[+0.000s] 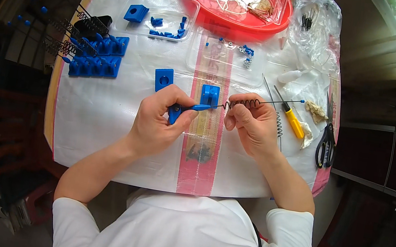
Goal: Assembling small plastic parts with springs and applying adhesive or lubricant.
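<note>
My left hand [159, 119] grips a blue plastic part [179, 110] with a thin arm pointing right. A dark rod with a coiled spring [244, 102] and a small blue ball tip [302, 102] runs from that arm to the right. My right hand [253, 123] pinches the spring near its left end. Both hands hover over a white sheet [98, 122] on the table. A square blue block [210, 94] lies just behind the rod, between my hands. Another blue block with a round hole [164, 79] lies behind my left hand.
Finished blue blocks with springs [91, 56] are lined up at the left. A red tray [236, 2] and clear trays [160, 22] of small blue parts stand at the back. A yellow-handled screwdriver [292, 121], a loose spring [278, 124], scissors [326, 140] and a plastic bag [316, 25] lie to the right.
</note>
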The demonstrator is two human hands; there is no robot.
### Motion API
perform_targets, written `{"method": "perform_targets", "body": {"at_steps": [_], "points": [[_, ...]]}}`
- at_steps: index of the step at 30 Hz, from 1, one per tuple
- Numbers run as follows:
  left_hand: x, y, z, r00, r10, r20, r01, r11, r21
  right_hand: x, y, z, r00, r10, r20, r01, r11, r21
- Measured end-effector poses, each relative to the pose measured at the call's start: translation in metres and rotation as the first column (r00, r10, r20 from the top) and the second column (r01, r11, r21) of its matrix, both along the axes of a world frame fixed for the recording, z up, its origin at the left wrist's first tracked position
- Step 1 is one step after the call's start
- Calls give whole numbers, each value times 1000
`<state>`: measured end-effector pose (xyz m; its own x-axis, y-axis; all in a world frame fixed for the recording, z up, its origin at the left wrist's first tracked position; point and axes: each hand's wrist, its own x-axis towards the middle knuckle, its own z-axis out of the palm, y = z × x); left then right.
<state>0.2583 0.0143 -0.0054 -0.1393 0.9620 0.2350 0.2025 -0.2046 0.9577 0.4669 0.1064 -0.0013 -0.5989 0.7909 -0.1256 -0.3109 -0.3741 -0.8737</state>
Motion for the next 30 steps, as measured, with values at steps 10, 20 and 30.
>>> {"method": "perform_targets", "body": {"at_steps": [10,20,30], "points": [[2,-2,13,909,-205,362,304,922,-239,3,2,-4,998,-55,25,56,997,-50],[-8,0,12,717,-212,664,540,772,-336,2,1,-5,991,-107,86,110,993,-31],[-4,-1,14,725,-198,659,551,741,-384,2,-3,-4,983,-114,144,108,993,50]]}}
